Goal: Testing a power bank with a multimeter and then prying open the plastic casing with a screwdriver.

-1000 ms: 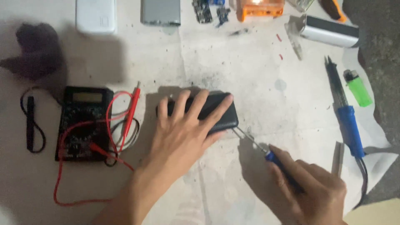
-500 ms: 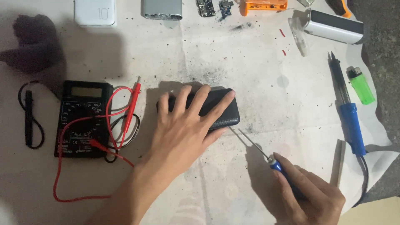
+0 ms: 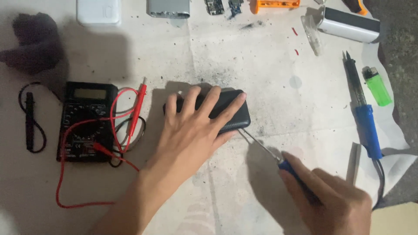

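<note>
Right of the multimeter [image 3: 87,122], the left hand [image 3: 191,130] lay flat, fingers spread, on the black power bank [image 3: 226,111]; the right hand [image 3: 335,204] clamped a screwdriver [image 3: 265,150] at its seam. Prying looked underway, needing gentle leverage.

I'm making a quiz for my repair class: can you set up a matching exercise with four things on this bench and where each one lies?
Things:
1. black power bank
2. screwdriver
3. multimeter
4. green lighter

Places:
A. far right, beside the soldering iron
B. under the left hand
C. left side, with red leads
D. in the right hand

Pairs: 1-B, 2-D, 3-C, 4-A
</note>
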